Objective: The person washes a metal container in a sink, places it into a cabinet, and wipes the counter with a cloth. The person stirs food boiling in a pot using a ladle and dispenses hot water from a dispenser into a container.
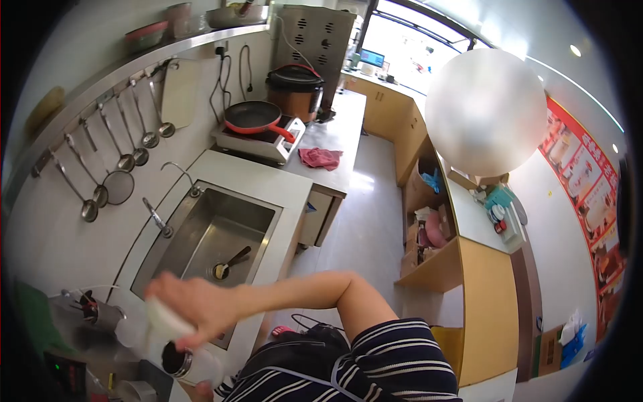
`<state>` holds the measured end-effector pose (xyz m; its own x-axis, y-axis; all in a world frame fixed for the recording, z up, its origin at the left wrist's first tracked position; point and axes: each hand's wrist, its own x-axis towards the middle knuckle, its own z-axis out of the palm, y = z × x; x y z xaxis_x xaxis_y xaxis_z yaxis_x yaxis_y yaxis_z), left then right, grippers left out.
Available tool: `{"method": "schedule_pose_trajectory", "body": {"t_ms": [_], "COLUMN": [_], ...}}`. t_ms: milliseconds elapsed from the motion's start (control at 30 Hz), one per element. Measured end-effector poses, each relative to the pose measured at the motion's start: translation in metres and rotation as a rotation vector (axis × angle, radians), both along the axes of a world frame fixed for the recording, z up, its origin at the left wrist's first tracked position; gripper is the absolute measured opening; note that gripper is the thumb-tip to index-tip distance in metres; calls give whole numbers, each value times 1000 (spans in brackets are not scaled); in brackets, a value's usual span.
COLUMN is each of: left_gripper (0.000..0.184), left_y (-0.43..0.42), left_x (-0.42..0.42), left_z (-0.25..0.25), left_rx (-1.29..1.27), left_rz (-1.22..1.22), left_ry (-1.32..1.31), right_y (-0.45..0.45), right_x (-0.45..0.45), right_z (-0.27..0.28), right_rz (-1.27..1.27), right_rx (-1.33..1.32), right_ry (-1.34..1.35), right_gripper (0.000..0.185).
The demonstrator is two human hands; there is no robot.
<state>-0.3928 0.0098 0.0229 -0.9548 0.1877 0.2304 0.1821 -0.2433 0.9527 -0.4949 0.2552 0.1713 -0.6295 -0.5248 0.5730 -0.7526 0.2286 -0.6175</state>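
Observation:
My right hand reaches across from the right, its fingers wrapped round a white, cup-like container; motion blurs both. Just below it is a pale jar with a round, dark opening facing up and to the left. Only some fingers of my left hand show, against the jar's lower side at the bottom edge. Both hands are beside the near end of the steel sink, where a dark-handled utensil lies.
Ladles hang on the left wall. A red frying pan sits on a cooker beyond the sink, near a pink cloth. Cups and a metal pot stand at the lower left. A wooden cabinet is on the right.

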Motion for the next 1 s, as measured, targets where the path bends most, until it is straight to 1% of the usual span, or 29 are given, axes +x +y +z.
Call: {"method": "schedule_pose_trajectory", "body": {"t_ms": [33,67,100,133,167,200,233,300,333,367,400,433,467,500,533,567,633,667,700,733,767,833,867,900,933,1000], "left_gripper": [92,91,91,95,99,97,95,106,112,113,113,114,114,115,122,122,120,119,117,116,115,113,112,112,112,111], "left_y": [-6,-12,-13,-12,-9,-4,-3,-5,-7,-7,1,-3,-11,-10,-15,-18,-21,-26,-35,-39,-43,-48,-49,-49,-51,-58], "left_x": [1,2,4,9,16,21,28,39,42,45,56,58,62,67,72,77,86,88,92,97,103,111,114,116,116,126], "left_z": [-2,-3,2,7,16,26,36,41,46,53,53,50,45,49,44,59,84,91,86,87,87,83,83,81,79,67], "left_rx": [12,12,10,-6,-19,-11,-5,7,3,11,19,-65,-159,-142,-280,-368,-532,-601,-597,-614,-629,-643,-640,-632,-625,-619], "left_rz": [24,57,104,186,267,288,305,363,379,430,481,533,595,622,712,771,874,920,941,963,976,1003,1032,1056,1075,1076], "left_ry": [-17,-40,-55,-110,-166,-110,-137,-125,-108,-84,-64,45,129,196,230,308,444,521,608,601,592,589,584,581,585,457], "right_y": [8,20,31,41,43,51,53,41,27,17,6,-7,-26,-41,-55,-81,-77,-89,-102,-116,-115,-104,-97,-95,-97,-96], "right_x": [-10,-16,-34,-47,-48,-65,-89,-113,-120,-141,-145,-171,-189,-224,-259,-253,-358,-345,-330,-313,-333,-404,-423,-429,-415,-377], "right_z": [7,25,25,32,44,54,58,107,135,155,175,196,214,226,239,241,248,251,253,255,253,256,253,250,248,245], "right_rz": [2,49,34,-42,6,72,81,144,208,285,272,207,18,-146,-322,-529,-720,-756,-791,-824,-886,-966,-990,-995,-1000,-1027], "right_rx": [-149,-237,-208,-173,-426,-420,-422,-566,-722,-786,-908,-882,-830,-717,-615,-548,-61,-133,-212,-291,-229,119,232,284,278,259], "right_ry": [-179,-390,-438,-383,-607,-549,-507,-313,-257,-175,-83,96,250,407,559,587,1019,877,732,593,565,712,776,789,742,647], "right_gripper": [90,89,85,96,96,98,93,87,83,76,68,65,67,65,65,68,73,71,68,66,67,68,69,70,67,61]}}
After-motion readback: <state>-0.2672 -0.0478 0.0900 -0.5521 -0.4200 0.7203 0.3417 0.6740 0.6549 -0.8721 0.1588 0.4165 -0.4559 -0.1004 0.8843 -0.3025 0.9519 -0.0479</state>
